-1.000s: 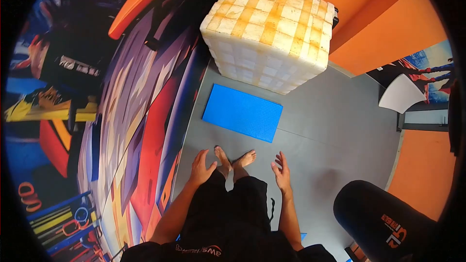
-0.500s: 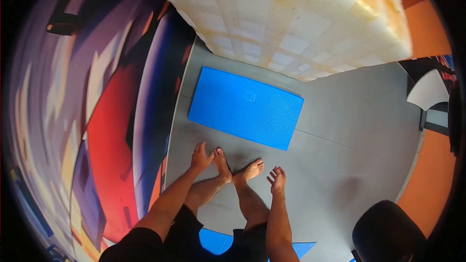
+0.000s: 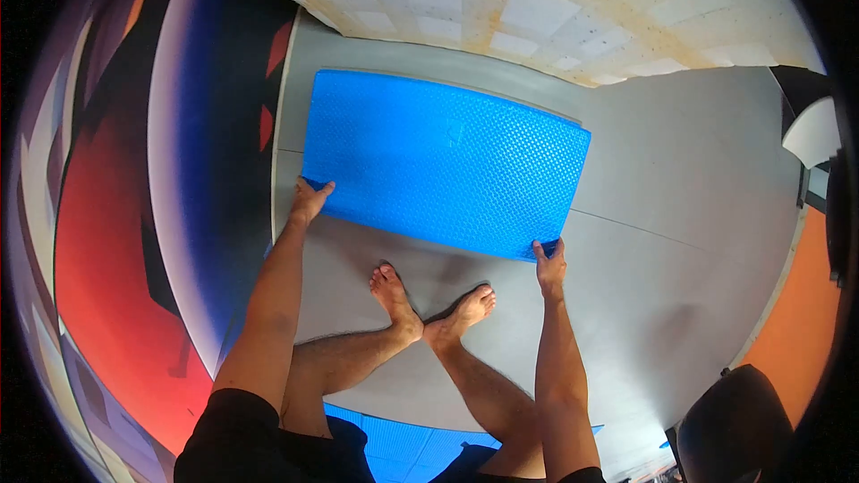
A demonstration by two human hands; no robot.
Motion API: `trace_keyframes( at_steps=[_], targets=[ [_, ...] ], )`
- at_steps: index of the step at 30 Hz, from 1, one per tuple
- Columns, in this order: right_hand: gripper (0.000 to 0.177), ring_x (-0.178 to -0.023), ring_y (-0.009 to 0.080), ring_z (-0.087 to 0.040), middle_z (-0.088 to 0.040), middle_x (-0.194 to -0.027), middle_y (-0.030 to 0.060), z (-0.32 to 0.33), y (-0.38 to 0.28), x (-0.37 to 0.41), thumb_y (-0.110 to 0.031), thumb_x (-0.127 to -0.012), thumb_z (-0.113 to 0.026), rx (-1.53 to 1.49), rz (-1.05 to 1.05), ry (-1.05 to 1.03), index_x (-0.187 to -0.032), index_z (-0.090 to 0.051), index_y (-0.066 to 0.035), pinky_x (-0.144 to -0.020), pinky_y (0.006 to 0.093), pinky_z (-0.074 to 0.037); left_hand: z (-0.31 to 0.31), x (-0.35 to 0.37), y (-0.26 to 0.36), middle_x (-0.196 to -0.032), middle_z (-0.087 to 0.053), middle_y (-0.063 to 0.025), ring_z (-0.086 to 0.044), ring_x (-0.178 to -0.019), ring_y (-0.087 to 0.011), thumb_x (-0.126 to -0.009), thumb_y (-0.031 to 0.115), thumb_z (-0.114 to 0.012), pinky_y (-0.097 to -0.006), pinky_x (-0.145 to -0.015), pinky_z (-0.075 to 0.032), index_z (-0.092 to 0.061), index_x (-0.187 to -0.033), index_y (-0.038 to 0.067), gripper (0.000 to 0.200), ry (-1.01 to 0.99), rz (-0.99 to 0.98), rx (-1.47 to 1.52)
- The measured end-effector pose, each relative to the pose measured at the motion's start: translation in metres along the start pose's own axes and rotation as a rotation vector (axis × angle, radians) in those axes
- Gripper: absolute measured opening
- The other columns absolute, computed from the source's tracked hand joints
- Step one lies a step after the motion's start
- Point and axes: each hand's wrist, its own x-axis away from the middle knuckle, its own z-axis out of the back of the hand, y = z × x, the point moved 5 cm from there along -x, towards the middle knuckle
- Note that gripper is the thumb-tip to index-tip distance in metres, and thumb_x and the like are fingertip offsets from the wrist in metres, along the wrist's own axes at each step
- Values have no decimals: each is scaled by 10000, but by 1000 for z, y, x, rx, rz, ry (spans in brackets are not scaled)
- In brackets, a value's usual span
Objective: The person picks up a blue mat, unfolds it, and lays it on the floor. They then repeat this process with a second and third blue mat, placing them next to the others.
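Observation:
A blue rectangular foam mat (image 3: 438,161) with a dimpled surface lies across the grey floor in front of my bare feet. My left hand (image 3: 310,199) is closed on its near left corner, the thumb on top and the fingers curled round the edge. At the near right corner, my right hand (image 3: 550,264) pinches the mat in the same way, thumb over the upper face. The fingertips of both hands are hidden under the mat.
A large pale, yellow-stained block (image 3: 501,0) stands beyond the mat. A colourful printed wall (image 3: 116,241) rises at the left. More blue matting (image 3: 394,447) lies beneath my legs. A dark rounded object (image 3: 734,425) stands at the lower right, near an orange panel (image 3: 787,304).
Both hands have reached forward and apart, from free above the floor to gripping the mat's near corners. The mat appears larger, and my view has come closer.

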Motion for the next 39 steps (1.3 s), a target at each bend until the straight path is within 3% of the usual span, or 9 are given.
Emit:
trace_keyframes(
  at_steps=[6,9,14,19,22,26,31,33,39],
  targets=[
    [726,-1017,228,-644,-678,-1128,137,21,2,28,-407,-812,-831,108,-210,11,-1280,-510,46,-914,359,-503,12,4,-32,-1328,-588,-237,-559,-1253,-326,-707,455,-877,-411,-1045,-452,-500,-1393,-12,912,-157,-24,-71],
    [691,-1009,233,-647,-684,-1120,127,49,-12,54,-414,-792,-849,83,-136,-49,-1243,-549,16,-907,362,-503,22,50,-32,-1194,-678,-175,-646,-1105,-265,-710,355,-897,-366,-963,-500,-606,-1275,-8,731,-313,68,317],
    [643,-1026,230,-646,-686,-1148,108,92,-24,111,-377,-807,-842,-132,-58,-64,-1276,-563,-36,-930,373,-498,71,147,2,-1065,-729,-102,-689,-963,-218,-716,277,-898,-352,-890,-530,-648,-1201,31,599,-176,-46,463],
    [583,-937,387,-703,-733,-983,182,172,-79,217,-463,-792,-812,149,-15,89,-1166,-609,-64,-838,484,-528,138,244,47,-1021,-736,-160,-711,-963,-308,-710,414,-872,-410,-868,-539,-651,-1157,56,613,-18,-245,76],
    [749,-1037,412,-677,-701,-1122,228,220,-86,295,-474,-813,-785,30,44,143,-1417,-505,-131,-873,493,-518,187,299,66,-998,-734,-178,-702,-987,-351,-703,470,-853,-434,-866,-534,-653,-1118,66,613,-23,-313,83],
    [820,-1234,371,-593,-603,-1340,238,303,-155,406,-231,-904,-730,-178,144,144,-1568,-268,-96,-1048,433,-454,266,366,101,-1071,-720,-192,-697,-1018,-352,-719,422,-848,-426,-884,-535,-592,-1291,71,719,-12,-429,82],
    [585,-1089,258,-647,-689,-1182,175,363,-161,488,-199,-891,-748,-351,176,293,-1396,-517,-16,-972,383,-492,346,466,175,-1166,-694,-203,-695,-1049,-330,-786,267,-817,-413,-909,-533,-430,-1493,101,823,-56,-755,254],
    [329,-872,144,-636,-726,-947,81,385,-150,516,-177,-861,-786,-428,110,378,-1099,-695,32,-835,322,-516,360,496,196,-1151,-699,-195,-700,-1030,-313,-810,216,-799,-409,-903,-535,-491,-1437,78,712,-50,-838,221],
    [323,-824,135,-637,-718,-931,66,425,-142,579,-123,-820,-808,-622,67,566,-1087,-684,12,-801,322,-524,393,541,251,-1041,-724,-164,-712,-947,-268,-855,168,-764,-382,-855,-542,-632,-1199,6,403,-123,-1028,273]
  ],
)
